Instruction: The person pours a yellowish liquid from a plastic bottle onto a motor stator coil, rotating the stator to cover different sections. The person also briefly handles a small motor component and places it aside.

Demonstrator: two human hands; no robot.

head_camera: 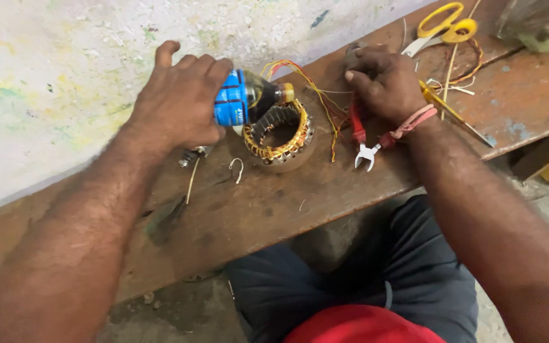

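Note:
My left hand [176, 101] grips a small plastic bottle [252, 98] with a blue label and dark liquid, tipped on its side with its neck over a motor stator [281, 136]. The stator is a metal ring wound with yellow-orange copper wire, and it sits on a worn wooden bench [325, 190]. My right hand [382, 82] rests fingers-down on the bench just right of the stator, over its loose red and yellow lead wires [325, 108]. Red-handled cutters [363, 143] lie beneath that hand, jaws toward me.
Yellow-handled scissors [443, 28] lie at the bench's far right. A yellow-handled screwdriver [452, 114] lies behind my right wrist. A small wire hook [236, 168] and metal bits lie left of the stator. A stained pale wall [65, 70] borders the bench.

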